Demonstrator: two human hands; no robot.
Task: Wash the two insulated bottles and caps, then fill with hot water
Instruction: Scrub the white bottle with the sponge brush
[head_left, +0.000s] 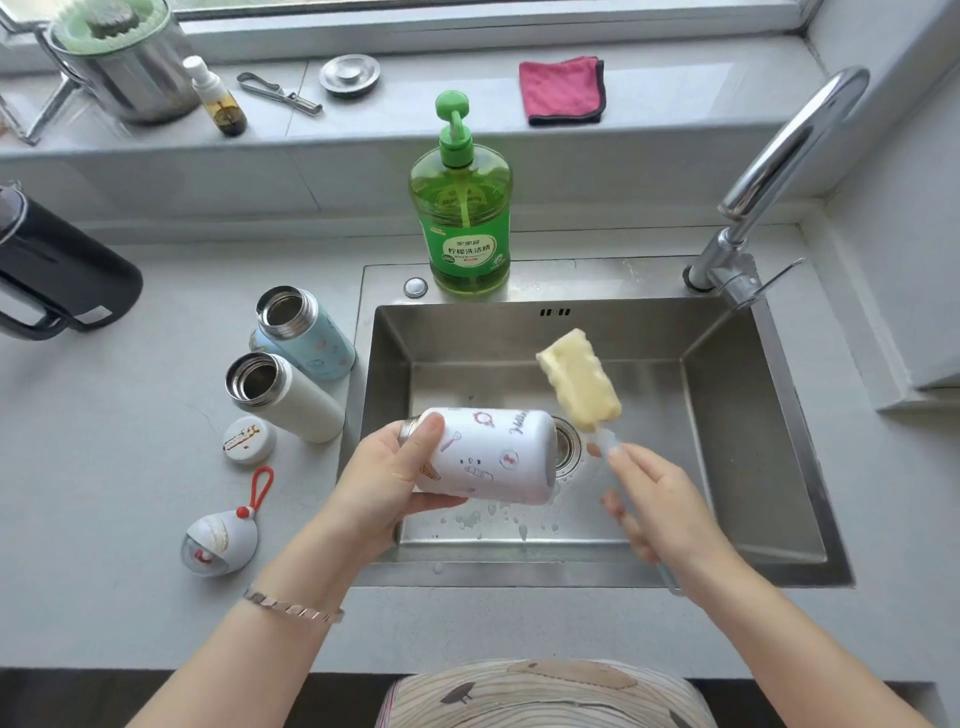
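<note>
White bottle (488, 457) lies sideways in curled left fingers (429, 429); right fingers (619, 457) grip sponge brush (579, 382).

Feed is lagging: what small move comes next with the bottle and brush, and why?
Probably turn the bottle so its mouth faces the brush. The left hand holds the bottle on its side over the sink, mouth pointing left, while the right hand holds the brush beside its base.

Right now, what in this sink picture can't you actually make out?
Head view only.
- Patterned bottle: its mouth is mostly covered by the left hand.
- Brush handle: blurred within the right hand.
- Black jug: cut off by the left edge.
- Detergent bottle label: print too small.
</note>
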